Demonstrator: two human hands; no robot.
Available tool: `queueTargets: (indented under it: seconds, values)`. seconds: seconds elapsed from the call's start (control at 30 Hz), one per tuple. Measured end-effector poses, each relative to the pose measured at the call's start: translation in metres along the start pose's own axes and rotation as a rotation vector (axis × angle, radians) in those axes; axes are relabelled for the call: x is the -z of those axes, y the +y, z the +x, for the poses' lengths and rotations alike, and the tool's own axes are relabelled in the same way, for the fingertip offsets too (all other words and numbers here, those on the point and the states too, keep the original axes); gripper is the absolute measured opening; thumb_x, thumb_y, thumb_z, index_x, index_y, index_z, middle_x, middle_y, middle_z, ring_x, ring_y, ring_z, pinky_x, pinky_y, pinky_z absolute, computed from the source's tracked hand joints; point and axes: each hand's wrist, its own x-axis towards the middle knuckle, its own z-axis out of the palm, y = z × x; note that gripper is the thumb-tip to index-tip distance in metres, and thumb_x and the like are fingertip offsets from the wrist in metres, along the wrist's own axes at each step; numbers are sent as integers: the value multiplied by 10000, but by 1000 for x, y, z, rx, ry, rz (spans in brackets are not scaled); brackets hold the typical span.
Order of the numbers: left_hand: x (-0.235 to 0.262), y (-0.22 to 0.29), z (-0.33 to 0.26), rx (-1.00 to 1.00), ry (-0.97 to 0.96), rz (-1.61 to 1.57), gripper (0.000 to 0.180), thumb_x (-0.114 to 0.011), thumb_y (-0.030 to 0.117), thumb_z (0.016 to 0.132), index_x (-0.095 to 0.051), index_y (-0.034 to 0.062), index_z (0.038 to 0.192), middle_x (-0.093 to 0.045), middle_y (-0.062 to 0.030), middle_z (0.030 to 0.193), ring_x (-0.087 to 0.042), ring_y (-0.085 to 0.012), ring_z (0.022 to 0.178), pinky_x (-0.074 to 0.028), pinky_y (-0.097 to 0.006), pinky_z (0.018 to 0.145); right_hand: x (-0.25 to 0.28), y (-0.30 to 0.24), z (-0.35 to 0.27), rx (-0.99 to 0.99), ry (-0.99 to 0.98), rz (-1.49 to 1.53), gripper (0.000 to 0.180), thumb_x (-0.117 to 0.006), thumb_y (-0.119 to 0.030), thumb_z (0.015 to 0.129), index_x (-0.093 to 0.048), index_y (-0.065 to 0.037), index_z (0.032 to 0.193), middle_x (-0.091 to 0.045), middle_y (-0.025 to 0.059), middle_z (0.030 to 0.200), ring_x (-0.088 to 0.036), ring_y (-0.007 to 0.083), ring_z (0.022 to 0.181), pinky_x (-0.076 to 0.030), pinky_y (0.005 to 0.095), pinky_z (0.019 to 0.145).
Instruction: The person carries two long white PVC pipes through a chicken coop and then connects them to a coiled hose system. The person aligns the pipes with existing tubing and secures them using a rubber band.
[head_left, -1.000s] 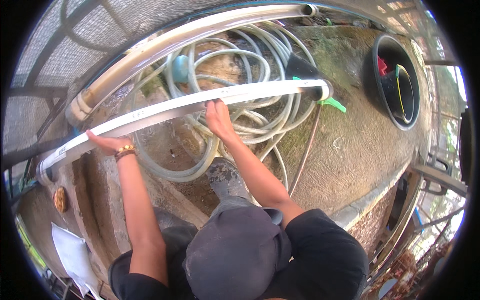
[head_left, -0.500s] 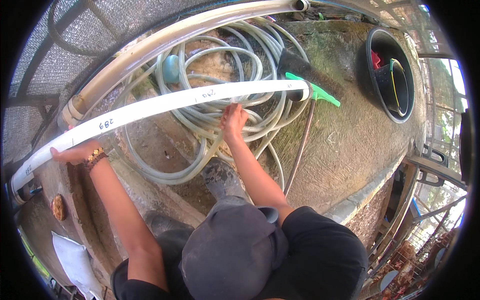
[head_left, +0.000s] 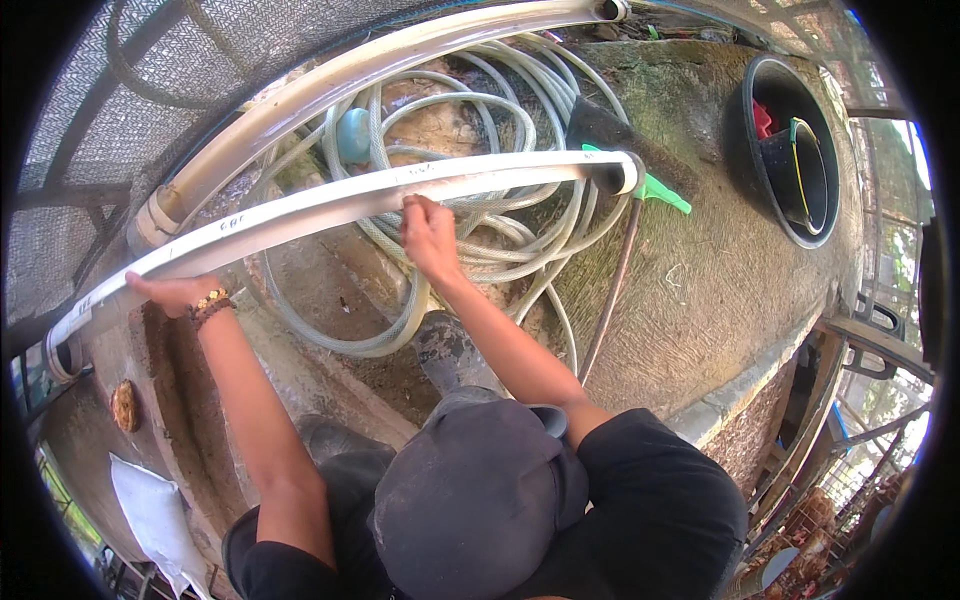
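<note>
Rolled since earlier, the pipe (head_left: 305, 210) bares its hollow. Left fingers (head_left: 143, 284) grasp it; right fingers (head_left: 417, 212) curl at its edge, grip unclear.

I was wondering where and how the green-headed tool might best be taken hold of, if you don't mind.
Probably around the middle of its slim brown handle, coming from the right, over the concrete slab. That stretch is narrow and uncovered, while hose coils crowd its left side and the white pipe partly covers the green head.
</note>
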Motion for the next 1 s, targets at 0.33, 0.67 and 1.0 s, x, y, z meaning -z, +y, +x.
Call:
queueTargets:
  seconds: [0.33,0.67,1.0]
  values:
    - [-4,-12,-16,153,58,101,842,-776,416,741,-421,-145,1259,-534,-211,1277,-598,-343,1076,-538,-488,912,-65,-39,-42,255,-460,-222,303,-461,-253,969,-568,29,950,-592,297,754,-572,499,780,-441,538,713]
    - [7,-40,-14,290,-36,65,568,-710,337,715,-512,-4,1123,-566,-144,1155,-594,-305,1006,-532,-477,847,-62,-25,-31,43,-202,-163,300,-468,-163,900,-680,34,818,-674,177,737,-629,227,685,-489,370,673]
    - [17,-35,-2,322,-114,-108,506,-566,410,723,-522,100,1121,-533,-84,1131,-529,-277,1057,-440,-454,912,15,12,12,-160,306,196,236,-406,-192,999,-554,-16,945,-405,-41,557,-373,64,451,-281,235,388]
